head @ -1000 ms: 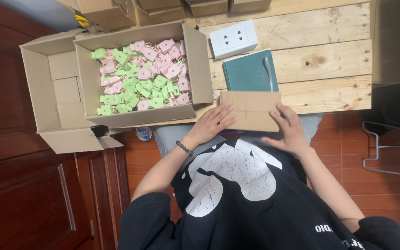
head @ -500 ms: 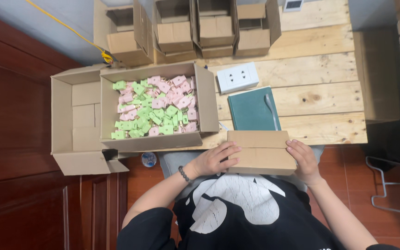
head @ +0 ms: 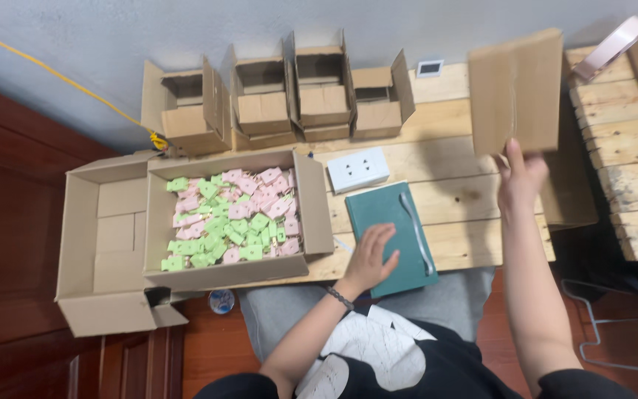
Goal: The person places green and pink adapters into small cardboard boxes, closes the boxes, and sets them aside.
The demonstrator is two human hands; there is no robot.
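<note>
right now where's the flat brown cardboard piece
In the head view, the flat brown cardboard piece is held up by the right hand at upper right, above the wooden table, right of the row of small open cardboard boxes.

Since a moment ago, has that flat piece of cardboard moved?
Yes. The flat cardboard, held by the right hand, went from the near table edge beside the green notebook up toward the far right.

A flattened brown carton [head: 515,90] rises in the right grip [head: 520,179]; left of the left grip [head: 373,258], an open carton [head: 311,203] holds pink and green tags; four small open cartons [head: 261,111] line the wall.
</note>
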